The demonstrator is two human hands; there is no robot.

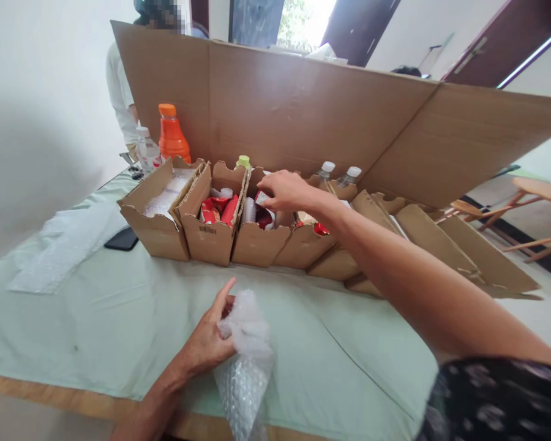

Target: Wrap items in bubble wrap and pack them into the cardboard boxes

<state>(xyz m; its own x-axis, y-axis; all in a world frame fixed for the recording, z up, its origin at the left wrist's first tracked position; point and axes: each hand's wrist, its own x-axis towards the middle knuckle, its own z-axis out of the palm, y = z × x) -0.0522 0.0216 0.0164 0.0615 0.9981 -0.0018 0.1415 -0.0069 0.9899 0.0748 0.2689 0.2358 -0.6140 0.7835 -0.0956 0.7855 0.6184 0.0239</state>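
Observation:
My left hand (213,334) holds a clear bubble wrap bag (248,367) over the front of the table, thumb on its near side and the index finger stretched up; the other fingers are partly hidden. My right hand (284,190) reaches over a cardboard box (261,244), the third from the left. Its thumb and fingertips close around the upper end of a red and white packet (260,198). Beside that packet in the same box lies a clear plastic-wrapped roll (250,210). Shiny dark red packaging (265,218) shows below my thumb.
Several open boxes stand in a row; one holds red packets (219,209), the leftmost folded bubble wrap (169,191). A tall cardboard panel (303,104) rises behind. An orange bottle (172,136), bubble wrap sheets (59,251) and a black phone (122,239) are left. A person (122,92) stands beyond.

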